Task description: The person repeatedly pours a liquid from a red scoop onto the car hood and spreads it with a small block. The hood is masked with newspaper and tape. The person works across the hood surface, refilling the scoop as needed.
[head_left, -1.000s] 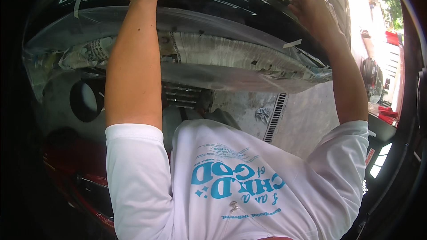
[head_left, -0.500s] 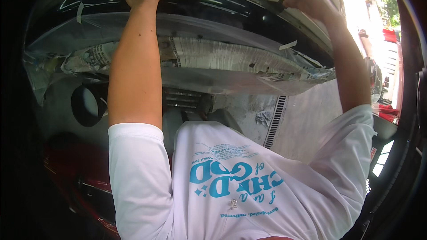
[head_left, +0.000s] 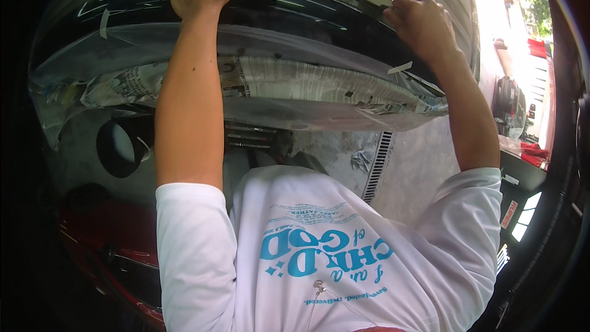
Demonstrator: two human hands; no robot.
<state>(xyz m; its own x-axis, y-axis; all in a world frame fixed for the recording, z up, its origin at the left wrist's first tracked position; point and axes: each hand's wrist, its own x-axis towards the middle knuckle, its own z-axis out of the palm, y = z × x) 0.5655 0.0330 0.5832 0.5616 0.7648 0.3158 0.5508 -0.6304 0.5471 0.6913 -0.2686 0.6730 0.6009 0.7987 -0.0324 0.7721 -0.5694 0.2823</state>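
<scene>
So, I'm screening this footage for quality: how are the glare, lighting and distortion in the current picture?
Head view: the bright opening at upper right washes out to white; light streaks reflect off the glossy black panel; red bodywork at lower left is dim; toward the rim, edges bow.

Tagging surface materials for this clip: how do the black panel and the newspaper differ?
Finish: the black panel is dark and glossy, with streaky reflections; the newspaper is pale, dull and printed.
Position: the black panel lies higher in view, with the right hand by its upper edge; the newspaper lies lower, away from that hand.
Shared: both are long, curved bands.
</scene>
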